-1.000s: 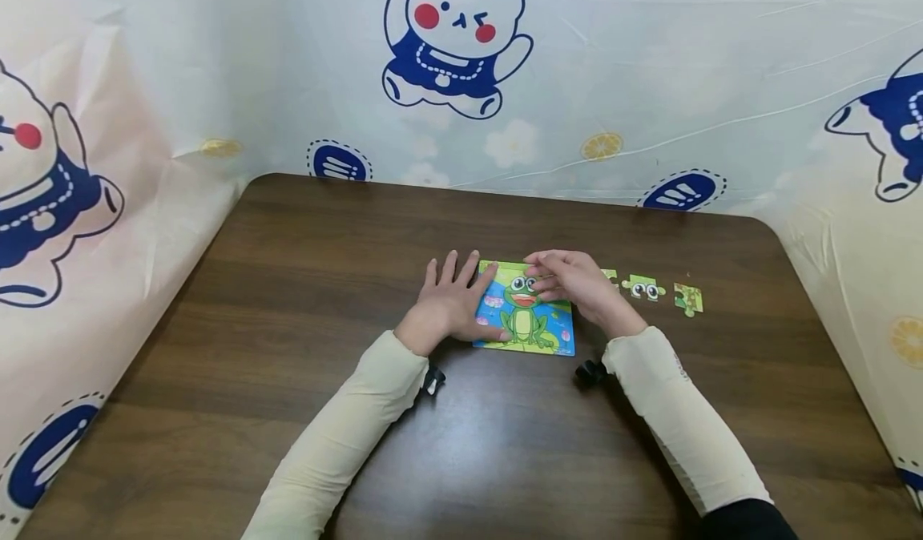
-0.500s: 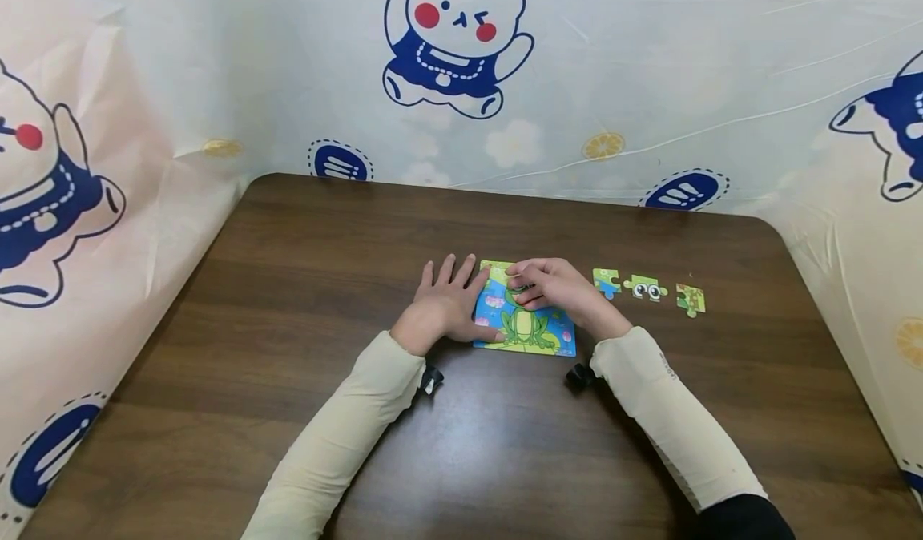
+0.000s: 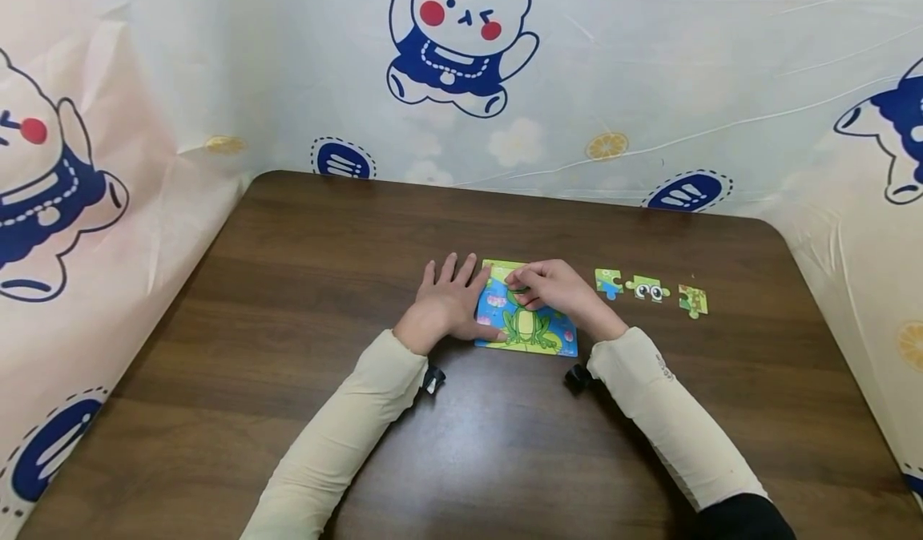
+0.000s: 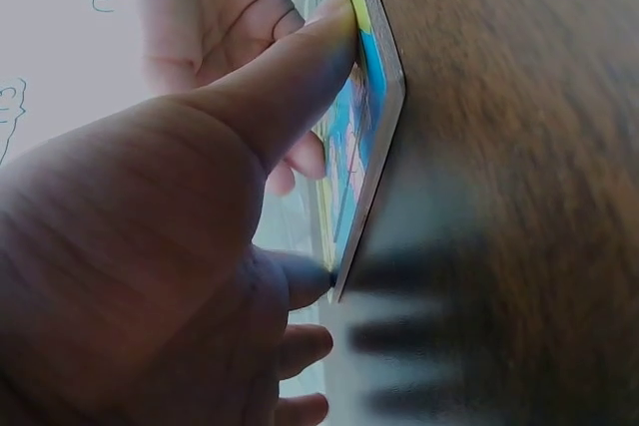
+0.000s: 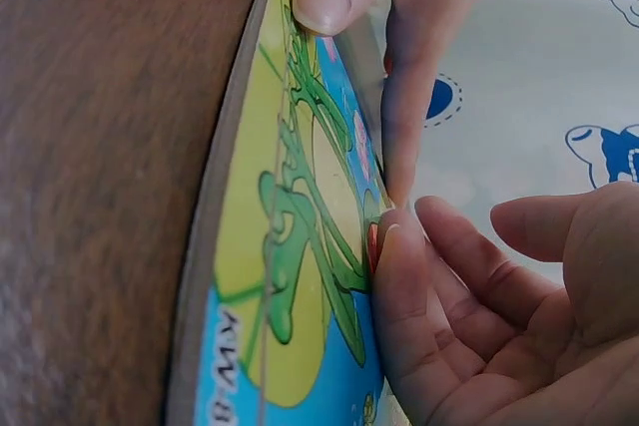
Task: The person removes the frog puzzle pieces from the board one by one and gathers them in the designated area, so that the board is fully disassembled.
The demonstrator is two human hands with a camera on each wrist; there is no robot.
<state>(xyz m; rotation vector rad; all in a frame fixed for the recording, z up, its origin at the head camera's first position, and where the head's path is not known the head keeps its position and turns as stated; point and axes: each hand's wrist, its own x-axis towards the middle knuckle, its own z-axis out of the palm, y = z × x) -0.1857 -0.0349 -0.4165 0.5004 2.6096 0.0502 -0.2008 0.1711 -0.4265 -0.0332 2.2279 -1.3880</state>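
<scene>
A flat square jigsaw puzzle [image 3: 530, 328] with a green frog on blue and yellow lies on the table. My left hand [image 3: 449, 308] is spread over its left side. The left thumb [image 4: 310, 57] presses on the puzzle's near left part, and another left fingertip touches its edge. Over the upper middle, my right hand [image 3: 558, 292] covers the frog's face. In the right wrist view, bent right fingers [image 5: 404, 286] touch the picture beside a bit of red. Whether they pinch a piece is hidden. To the right lie loose puzzle pieces: a blue-green one [image 3: 609, 284], one with eyes [image 3: 647, 288] and a patterned one [image 3: 694, 300].
The brown wooden table [image 3: 288, 284] runs around the puzzle. Behind it and at both sides hangs a pale cloth [image 3: 288, 59] printed with cartoon bears. A small black device [image 3: 578, 379] is at the right wrist, and another black device [image 3: 433, 380] at the left.
My right hand has moved left and settled over the frog's face, its fingers more bent. The blue-green piece has come fully into sight. My left hand has stayed on the puzzle.
</scene>
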